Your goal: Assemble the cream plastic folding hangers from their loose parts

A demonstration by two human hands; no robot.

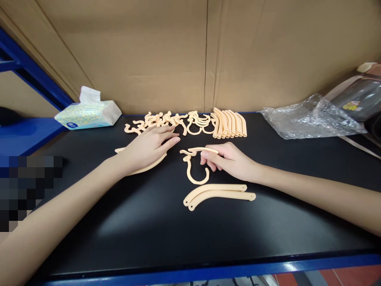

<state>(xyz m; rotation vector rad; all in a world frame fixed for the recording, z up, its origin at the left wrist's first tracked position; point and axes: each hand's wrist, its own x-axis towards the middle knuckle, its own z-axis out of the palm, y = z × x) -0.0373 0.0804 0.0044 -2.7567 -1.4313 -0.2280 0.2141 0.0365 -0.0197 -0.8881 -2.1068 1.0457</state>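
Note:
My left hand (150, 147) lies flat with fingers stretched out on a long curved beige plastic piece (149, 167) on the black tabletop (178, 230). My right hand (230, 161) has its fingers curled and pinches one end of a thin beige curved strip (198, 150). Just below that strip lies a beige hook-shaped piece (195, 172). Two long curved beige arms (218, 194) lie side by side nearer to me. At the back sit rows of like parts: small hooked pieces (156, 120), rings (200, 122) and a stack of curved arms (229, 124).
A tissue box (88, 113) stands at the back left beside a blue shelf frame (29, 75). Crumpled clear plastic wrap (309, 118) lies at the back right, next to a dark bag (360, 97). A cardboard wall (205, 51) closes off the back. The table has a blue front edge (238, 270).

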